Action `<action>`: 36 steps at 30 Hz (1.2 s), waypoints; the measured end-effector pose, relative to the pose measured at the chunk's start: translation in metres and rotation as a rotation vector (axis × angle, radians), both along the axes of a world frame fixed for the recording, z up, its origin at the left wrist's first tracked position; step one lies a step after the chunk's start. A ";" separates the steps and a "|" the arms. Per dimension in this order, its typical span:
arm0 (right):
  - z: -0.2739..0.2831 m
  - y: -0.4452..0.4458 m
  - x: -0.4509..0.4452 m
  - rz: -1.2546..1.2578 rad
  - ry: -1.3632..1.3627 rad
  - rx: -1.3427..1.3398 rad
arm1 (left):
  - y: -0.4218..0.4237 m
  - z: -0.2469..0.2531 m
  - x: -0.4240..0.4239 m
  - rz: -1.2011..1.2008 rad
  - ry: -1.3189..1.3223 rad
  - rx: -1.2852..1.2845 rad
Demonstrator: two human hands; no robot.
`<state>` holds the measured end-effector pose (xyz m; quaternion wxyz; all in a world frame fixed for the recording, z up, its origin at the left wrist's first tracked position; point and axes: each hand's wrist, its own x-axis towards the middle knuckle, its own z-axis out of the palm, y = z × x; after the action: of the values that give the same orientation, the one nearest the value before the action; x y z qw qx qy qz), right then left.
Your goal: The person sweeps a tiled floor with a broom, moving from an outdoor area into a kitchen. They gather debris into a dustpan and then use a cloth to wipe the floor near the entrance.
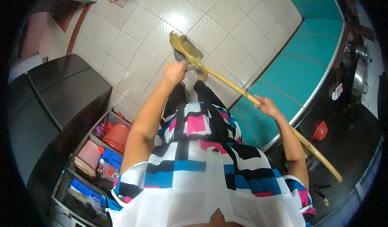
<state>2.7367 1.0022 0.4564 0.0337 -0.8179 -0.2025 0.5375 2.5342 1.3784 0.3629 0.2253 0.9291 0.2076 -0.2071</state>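
A broom with a yellow bamboo handle [224,80] runs slantwise across the view, its straw head [179,43] at the upper middle over a grey dustpan [179,56]. My left hand [175,72] is closed around the dustpan's short handle, close beside the bound neck of the broom. Farther down the bamboo, my right hand [266,105] grips the broom handle, whose far end passes behind my right forearm and over the dark counter. Part of the dustpan is hidden by the straw. My feet are just below it, partly covered by the tools and my left hand.
Teal cabinets [285,72] line the right, under a dark counter [342,142] with a red plastic basket [320,130] and a metal pot [359,78]. At left are a dark refrigerator [69,90] and an open shelf rack [88,178] holding containers. Pale tiles [136,36] cover the floor.
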 end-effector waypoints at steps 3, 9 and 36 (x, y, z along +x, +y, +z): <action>0.026 -0.018 -0.012 -0.075 0.002 -0.061 | 0.016 -0.002 -0.028 0.006 -0.041 -0.001; 0.032 -0.037 0.006 -0.204 -0.249 -0.073 | 0.059 0.008 -0.086 -0.002 -0.097 0.048; 0.040 0.085 -0.070 -0.159 -0.135 -0.113 | 0.130 0.040 -0.266 0.359 0.030 0.154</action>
<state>2.6667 1.0867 0.4961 0.0163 -0.8663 -0.1082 0.4873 2.2682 1.5080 0.4027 0.1836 0.8885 0.3886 -0.1607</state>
